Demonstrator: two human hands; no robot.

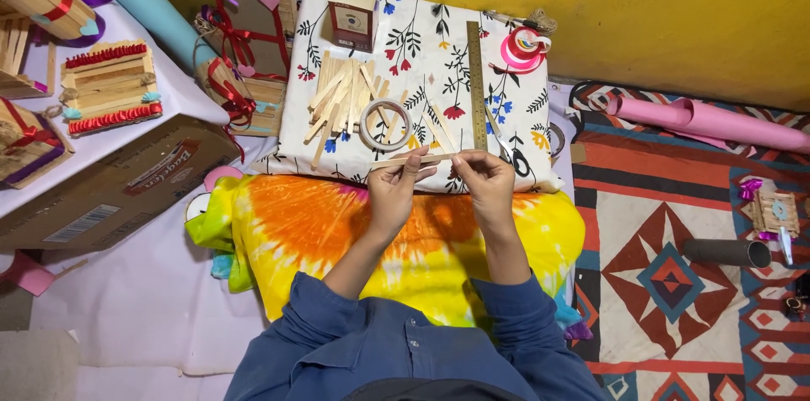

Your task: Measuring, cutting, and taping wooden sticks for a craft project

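At the bottom middle of the frame my two blue sleeves point(396, 342) reach up over the one tie-dyed orange and yellow cushion point(337, 232). Just above it, near the centre, my left hand point(394, 190) and my right hand point(487, 186) each pinch one end of a single flat wooden stick point(411, 161), held level between them, fingers closed on it. Beyond the stick lies the white flowered cloth point(422, 38), and on it one ring of tape point(386, 123), a loose heap of wooden sticks point(342, 97) too many for me to count, and one long ruler point(476, 85) running up the frame. Farther up stand one small open carton point(353, 9) and one pink ribbon spool point(523, 47). At the upper right lies one pink paper roll point(717, 123).
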